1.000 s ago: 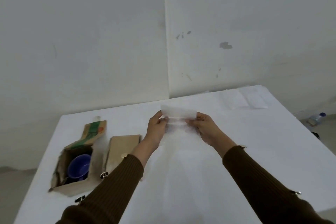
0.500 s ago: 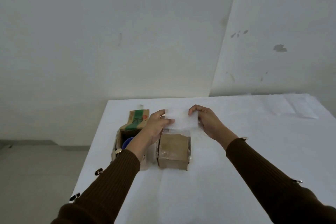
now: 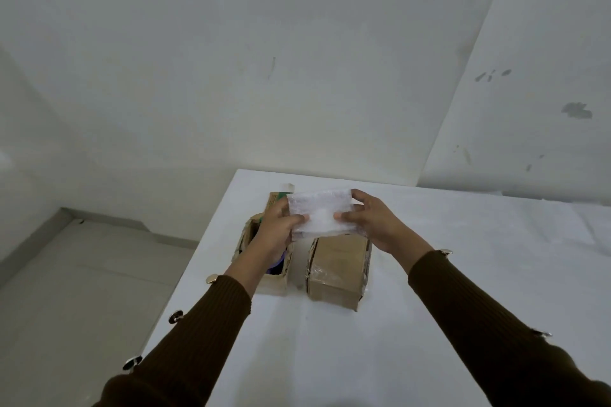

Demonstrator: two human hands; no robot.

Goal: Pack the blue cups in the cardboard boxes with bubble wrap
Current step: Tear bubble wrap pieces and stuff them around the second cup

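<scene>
Bubble wrap point(image 3: 319, 213) is held up just above the two boxes, folded into a small pad, left hand point(image 3: 276, 235) pinching its left edge and right hand point(image 3: 373, 225) pinching the right between thumb and fingers. Looks feather-light, floppy and a bit slick, so edge grips like that seem fine, no squeezing needed. Blue cup point(image 3: 275, 268) sits down in the open box point(image 3: 276, 284) near the surface's point(image 3: 463, 291) left edge, mostly hidden behind the wrist, taped box point(image 3: 337, 269) just beside it, and it's probably breakable, so go gentle.
</scene>
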